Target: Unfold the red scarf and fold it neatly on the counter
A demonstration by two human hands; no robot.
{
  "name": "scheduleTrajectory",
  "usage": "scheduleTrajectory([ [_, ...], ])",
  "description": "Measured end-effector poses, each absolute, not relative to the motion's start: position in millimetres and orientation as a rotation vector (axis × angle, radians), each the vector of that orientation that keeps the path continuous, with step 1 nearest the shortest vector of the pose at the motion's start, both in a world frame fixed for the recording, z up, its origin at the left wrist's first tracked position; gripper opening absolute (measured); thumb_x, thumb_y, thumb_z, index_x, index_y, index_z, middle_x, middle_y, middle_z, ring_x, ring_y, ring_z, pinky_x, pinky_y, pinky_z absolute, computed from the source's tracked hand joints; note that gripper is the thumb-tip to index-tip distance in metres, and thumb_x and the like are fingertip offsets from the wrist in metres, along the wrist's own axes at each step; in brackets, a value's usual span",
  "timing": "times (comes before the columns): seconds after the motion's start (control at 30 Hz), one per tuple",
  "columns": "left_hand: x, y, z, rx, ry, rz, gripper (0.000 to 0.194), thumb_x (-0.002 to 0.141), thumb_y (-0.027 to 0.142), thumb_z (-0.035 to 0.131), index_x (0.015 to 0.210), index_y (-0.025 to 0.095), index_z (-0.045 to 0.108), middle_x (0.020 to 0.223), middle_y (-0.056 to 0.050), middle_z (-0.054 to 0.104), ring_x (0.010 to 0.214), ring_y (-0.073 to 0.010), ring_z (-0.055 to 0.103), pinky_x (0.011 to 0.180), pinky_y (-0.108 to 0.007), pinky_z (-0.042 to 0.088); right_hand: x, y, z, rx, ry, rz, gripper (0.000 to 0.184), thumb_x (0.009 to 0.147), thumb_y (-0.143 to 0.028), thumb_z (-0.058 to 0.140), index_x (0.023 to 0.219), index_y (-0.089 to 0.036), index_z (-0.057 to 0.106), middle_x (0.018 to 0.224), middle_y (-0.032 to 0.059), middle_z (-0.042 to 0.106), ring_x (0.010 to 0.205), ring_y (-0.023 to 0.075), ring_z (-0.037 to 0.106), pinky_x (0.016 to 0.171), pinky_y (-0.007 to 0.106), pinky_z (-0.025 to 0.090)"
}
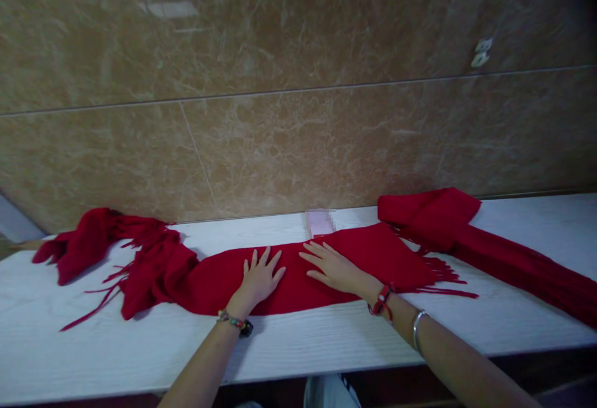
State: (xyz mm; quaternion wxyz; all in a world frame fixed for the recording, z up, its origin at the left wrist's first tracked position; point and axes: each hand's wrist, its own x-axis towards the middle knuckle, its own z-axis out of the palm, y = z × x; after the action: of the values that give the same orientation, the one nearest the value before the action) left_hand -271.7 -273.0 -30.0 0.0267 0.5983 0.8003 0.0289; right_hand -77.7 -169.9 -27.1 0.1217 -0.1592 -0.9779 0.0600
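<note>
A red fringed scarf (291,280) lies spread across the white tabletop, smooth in its middle and bunched at its left part. My left hand (259,280) rests flat on it, fingers spread. To the right, my right hand (333,266) also presses flat on the cloth, its fingers stretched to the left. Neither hand grips anything. Fringe strands fan out at the scarf's right end. Behind the scarf, against the wall, stands or lies a small pale pink packet (319,222), its lower edge partly covered by the red cloth.
Another red scarf (420,218), folded, lies at the right, its long part reaching the table's right front. More crumpled red cloth (88,243) sits at the far left. A brown marbled tile wall (298,147) rises behind the white table (289,346), whose front edge is near my body.
</note>
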Motion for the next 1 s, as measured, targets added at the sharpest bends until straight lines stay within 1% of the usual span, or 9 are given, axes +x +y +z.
scheduleTrajectory([
  [0.13,-277,-273,-30,1.640,2.507,0.062,0.060,0.081,0.061,0.026,0.135,0.036,0.022,0.146,-0.002,0.012,0.129,-0.0405,0.005,0.097,-0.062,0.014,-63,-161,-15,-0.593,-2.713,0.081,0.049,0.089,-0.041,0.032,0.133,-0.020,0.034,0.140,0.0087,0.030,0.129,0.0217,0.021,0.105,0.043,0.018],
  [0.27,-284,-271,-30,1.567,2.519,0.030,0.065,0.078,0.065,0.027,0.135,0.036,0.020,0.146,-0.003,0.008,0.129,-0.0424,0.002,0.095,-0.065,0.011,-34,-151,-24,-0.860,-2.769,0.045,0.054,0.086,-0.048,0.034,0.134,-0.025,0.031,0.141,0.0073,0.027,0.130,0.0304,0.017,0.099,0.057,0.018],
  [0.33,-284,-271,-30,1.576,2.538,0.037,0.064,0.078,0.062,0.030,0.135,0.034,0.021,0.146,-0.005,0.010,0.128,-0.0432,0.004,0.094,-0.067,0.012,-19,-147,-31,-0.988,-2.784,0.044,0.052,0.087,-0.048,0.032,0.134,-0.026,0.031,0.142,0.0068,0.026,0.129,0.0316,0.017,0.097,0.060,0.018],
  [0.43,-280,-272,-29,1.796,2.480,0.110,0.056,0.084,0.049,0.031,0.136,0.029,0.024,0.146,-0.008,0.012,0.130,-0.0383,0.006,0.096,-0.062,0.016,-5,-143,-38,-1.088,-2.739,0.036,0.048,0.089,-0.040,0.026,0.134,-0.024,0.030,0.142,0.0070,0.025,0.129,0.0269,0.019,0.099,0.055,0.019],
  [0.53,-272,-273,-28,2.113,2.189,0.138,0.046,0.089,0.037,0.025,0.135,0.033,0.024,0.146,-0.003,0.013,0.132,-0.0285,0.009,0.100,-0.056,0.017,-2,-143,-40,-1.157,-2.692,-0.007,0.047,0.089,-0.037,0.026,0.134,-0.022,0.032,0.141,0.0085,0.028,0.129,0.0259,0.021,0.100,0.053,0.019],
  [0.67,-267,-273,-29,2.040,2.191,0.041,0.048,0.087,0.046,0.026,0.134,0.034,0.025,0.145,-0.003,0.016,0.131,-0.0321,0.012,0.096,-0.064,0.013,-4,-143,-41,-1.167,-2.691,-0.056,0.048,0.089,-0.037,0.028,0.134,-0.021,0.032,0.140,0.0087,0.029,0.128,0.0265,0.023,0.099,0.053,0.020],
  [0.87,-276,-274,-34,2.032,2.197,0.073,0.050,0.087,0.047,0.027,0.134,0.030,0.026,0.145,-0.006,0.016,0.132,-0.0314,0.010,0.096,-0.064,0.013,-12,-155,-29,-1.203,-2.667,-0.057,0.047,0.086,-0.034,0.037,0.130,-0.019,0.038,0.139,0.0111,0.031,0.126,0.0303,0.025,0.098,0.055,0.021],
  [0.93,-279,-276,-31,2.103,2.134,0.136,0.048,0.087,0.044,0.033,0.131,0.028,0.033,0.144,-0.007,0.021,0.131,-0.0298,0.013,0.098,-0.060,0.017,-25,-168,-18,-1.059,-2.683,-0.047,0.044,0.084,-0.031,0.043,0.125,-0.016,0.045,0.135,0.0132,0.037,0.124,0.0299,0.030,0.099,0.052,0.023],
  [1.0,-281,-281,-24,2.243,2.014,0.274,0.042,0.084,0.038,0.041,0.125,0.024,0.043,0.137,-0.009,0.033,0.127,-0.0258,0.025,0.100,-0.049,0.025,-42,-183,-6,-0.737,-2.772,0.057,0.038,0.083,-0.027,0.045,0.119,-0.015,0.051,0.124,0.0120,0.050,0.115,0.0235,0.042,0.097,0.040,0.031],
])
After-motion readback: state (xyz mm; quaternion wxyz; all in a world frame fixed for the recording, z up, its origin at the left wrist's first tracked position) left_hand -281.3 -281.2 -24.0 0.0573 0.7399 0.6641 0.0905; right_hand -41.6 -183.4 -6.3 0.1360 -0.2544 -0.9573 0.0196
